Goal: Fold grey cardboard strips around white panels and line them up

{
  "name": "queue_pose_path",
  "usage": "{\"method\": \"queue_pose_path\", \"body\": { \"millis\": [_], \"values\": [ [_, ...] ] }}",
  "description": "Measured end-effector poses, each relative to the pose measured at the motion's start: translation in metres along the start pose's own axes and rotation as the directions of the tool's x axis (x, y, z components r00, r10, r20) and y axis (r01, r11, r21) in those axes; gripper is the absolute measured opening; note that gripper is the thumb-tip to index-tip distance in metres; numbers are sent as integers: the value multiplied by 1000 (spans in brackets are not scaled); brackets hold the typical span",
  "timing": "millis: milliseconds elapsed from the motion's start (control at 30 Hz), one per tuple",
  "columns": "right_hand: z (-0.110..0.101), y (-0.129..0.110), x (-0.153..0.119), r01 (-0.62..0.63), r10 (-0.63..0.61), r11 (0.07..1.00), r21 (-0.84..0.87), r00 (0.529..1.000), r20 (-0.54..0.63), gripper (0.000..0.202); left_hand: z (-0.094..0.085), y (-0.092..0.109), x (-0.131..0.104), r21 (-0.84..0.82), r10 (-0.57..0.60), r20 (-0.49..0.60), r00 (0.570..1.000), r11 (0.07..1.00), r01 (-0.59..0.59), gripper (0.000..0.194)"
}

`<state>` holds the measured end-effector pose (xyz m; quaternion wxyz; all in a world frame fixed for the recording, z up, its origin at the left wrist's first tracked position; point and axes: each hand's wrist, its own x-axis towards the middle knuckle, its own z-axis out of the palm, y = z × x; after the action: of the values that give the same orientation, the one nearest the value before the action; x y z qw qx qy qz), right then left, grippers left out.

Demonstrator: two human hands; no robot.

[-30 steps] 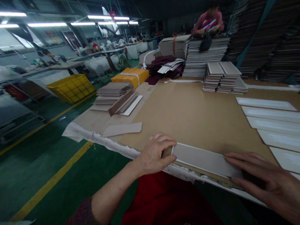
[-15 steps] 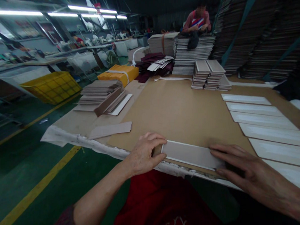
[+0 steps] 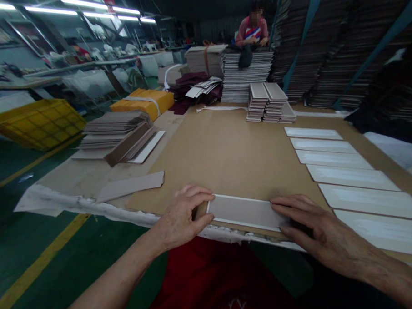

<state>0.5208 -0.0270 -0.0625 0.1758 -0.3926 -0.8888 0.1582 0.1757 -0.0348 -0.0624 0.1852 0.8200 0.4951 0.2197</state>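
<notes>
Grey board strip (image 3: 244, 211) lies flat at the near edge of the brown table (image 3: 233, 158), long side along the edge. Left hand (image 3: 181, 217) curls over its left end, fingers and thumb pinching that end. Right hand (image 3: 318, 234) lies flat, fingers spread, pressing on the right end; no closed grip. White-coated strips (image 3: 346, 175) lie in a row to the right. Grey board stacks (image 3: 267, 101) stand farther back. Green floor, yellow crate (image 3: 34, 123), fluorescent lights; another person (image 3: 251, 32) sits on distant stacks.
</notes>
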Motion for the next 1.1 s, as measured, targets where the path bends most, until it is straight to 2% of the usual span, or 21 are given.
{"method": "queue_pose_path", "body": {
  "millis": [233, 433, 567, 800, 900, 1000, 1100],
  "values": [
    [2, -2, -1, 26, -26, 999, -19, 1000, -15, 38, 0, -1, 0, 11, 11, 4, 1000, 1000, -11, 32],
    [8, -3, -5, 114, -118, 976, -184, 993, -6, 40, -1, -1, -1, 48, 28, 23, 999, 998, -29, 32],
    [12, -5, -6, 170, -182, 935, -311, 983, -9, 38, -3, 4, -2, 137, 74, 42, 996, 987, -79, 33],
    [15, -24, 2, 150, -168, 915, -376, 986, -17, 40, -10, 15, 3, 364, 172, 208, 963, 900, -240, 29],
    [19, -33, 7, 136, -152, 910, -392, 988, -10, 53, -9, 22, 5, 461, 226, 239, 944, 829, -316, 41],
    [26, -36, 9, 120, -129, 900, -419, 992, 5, 61, -4, 27, 5, 547, 228, 270, 935, 763, -344, 67],
    [30, -29, 2, 137, -156, 875, -464, 988, -3, 57, 1, 27, 2, 587, 212, 247, 946, 744, -320, 78]
  ]
}}
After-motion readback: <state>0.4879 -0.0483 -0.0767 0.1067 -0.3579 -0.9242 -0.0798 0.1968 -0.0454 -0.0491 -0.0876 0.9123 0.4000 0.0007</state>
